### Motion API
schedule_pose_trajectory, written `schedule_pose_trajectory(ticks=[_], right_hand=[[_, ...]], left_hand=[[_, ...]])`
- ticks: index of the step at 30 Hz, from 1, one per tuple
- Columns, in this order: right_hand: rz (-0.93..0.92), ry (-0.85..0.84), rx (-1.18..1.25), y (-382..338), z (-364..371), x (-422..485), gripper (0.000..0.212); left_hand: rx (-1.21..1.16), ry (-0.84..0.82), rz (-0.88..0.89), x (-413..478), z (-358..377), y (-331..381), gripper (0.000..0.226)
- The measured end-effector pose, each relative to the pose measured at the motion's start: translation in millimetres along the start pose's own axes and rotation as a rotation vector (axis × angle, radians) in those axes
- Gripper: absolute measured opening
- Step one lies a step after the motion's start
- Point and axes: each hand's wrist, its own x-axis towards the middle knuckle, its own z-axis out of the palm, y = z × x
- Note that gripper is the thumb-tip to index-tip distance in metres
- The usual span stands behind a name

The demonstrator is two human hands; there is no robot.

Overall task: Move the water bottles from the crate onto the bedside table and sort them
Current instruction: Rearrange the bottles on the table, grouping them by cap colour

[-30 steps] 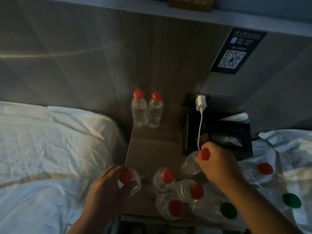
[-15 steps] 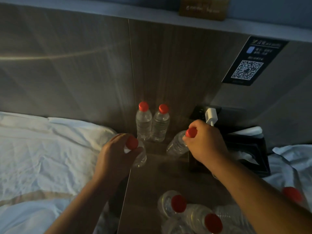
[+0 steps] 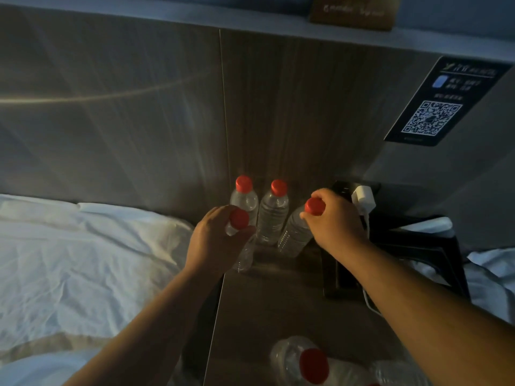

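Right hand (image 3: 335, 221) pinches a bottle (image 3: 294, 236) by the cap (image 3: 314, 206), left hand (image 3: 218, 242) grips a second bottle (image 3: 245, 254); likely heavy, thin-walled, so necks hold best

Left hand (image 3: 214, 240) is gripping a red-capped bottle (image 3: 245, 257) near its cap; right hand (image 3: 334, 218) is gripping a tilted bottle (image 3: 294, 235) at its cap. Two upright bottles (image 3: 274, 215) are standing just behind, at the tabletop (image 3: 278, 302) back edge.
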Motion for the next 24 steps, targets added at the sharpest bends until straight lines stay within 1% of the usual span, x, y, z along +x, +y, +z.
schedule_pose_trajectory(ticks=[3, 6, 8, 11, 13, 14, 16, 17, 18, 19, 20, 21, 22, 23, 24], right_hand=[[0.109, -0.063, 0.162, 1.2, 13.3, 4.6, 0.048], [0.276, -0.092, 0.289, 6.1, 29.2, 8.4, 0.046], [0.373, -0.106, 0.329, 7.1, 37.2, 9.1, 0.041], [0.510, -0.074, 0.390, 7.3, 46.1, 13.5, 0.028], [0.604, 0.002, 0.546, 4.7, 51.4, 16.9, 0.024], [0.634, 0.040, 0.654, 3.1, 53.0, 17.5, 0.025], [0.709, 0.053, 0.763, 0.1, 54.0, 16.4, 0.029], [0.693, 0.060, 0.732, 3.3, 54.8, 20.8, 0.024], [0.629, 0.080, 0.663, 6.3, 54.9, 21.9, 0.026], [0.592, 0.059, 0.642, 8.5, 56.3, 24.4, 0.035], [0.578, 0.038, 0.637, 10.8, 57.7, 28.7, 0.039], [0.558, 0.034, 0.622, 10.9, 56.2, 30.9, 0.035], [0.545, 0.050, 0.634, 6.1, 53.1, 29.3, 0.025], [0.585, 0.088, 0.720, 0.8, 52.1, 30.4, 0.018], [0.600, 0.071, 0.659, 1.1, 51.2, 29.4, 0.022]], left_hand=[[-0.028, 0.010, -0.040, -1.6, 10.6, -3.7, 0.035], [-0.119, -0.043, -0.084, -6.4, 23.1, -8.8, 0.053], [-0.150, -0.039, -0.105, -8.3, 26.7, -9.8, 0.060], [-0.197, 0.003, -0.142, -7.4, 27.0, -6.3, 0.066], [-0.225, 0.027, -0.152, -8.2, 27.4, -4.4, 0.071], [-0.225, 0.023, -0.150, -9.1, 28.3, -4.3, 0.071], [-0.225, 0.000, -0.149, -8.7, 29.5, -4.8, 0.071], [-0.222, -0.007, -0.147, -6.5, 30.0, -5.5, 0.073], [-0.216, -0.012, -0.144, -3.9, 30.3, -5.2, 0.075], [-0.209, -0.012, -0.137, -1.3, 31.4, -5.6, 0.079], [-0.193, -0.010, -0.127, 1.0, 33.3, -6.6, 0.083], [-0.175, -0.008, -0.119, 2.1, 35.3, -7.8, 0.088], [-0.153, -0.008, -0.123, 2.2, 36.8, -8.4, 0.094], [-0.141, -0.005, -0.127, 1.7, 38.1, -9.5, 0.098], [-0.134, -0.001, -0.132, 1.2, 39.0, -10.1, 0.100]])
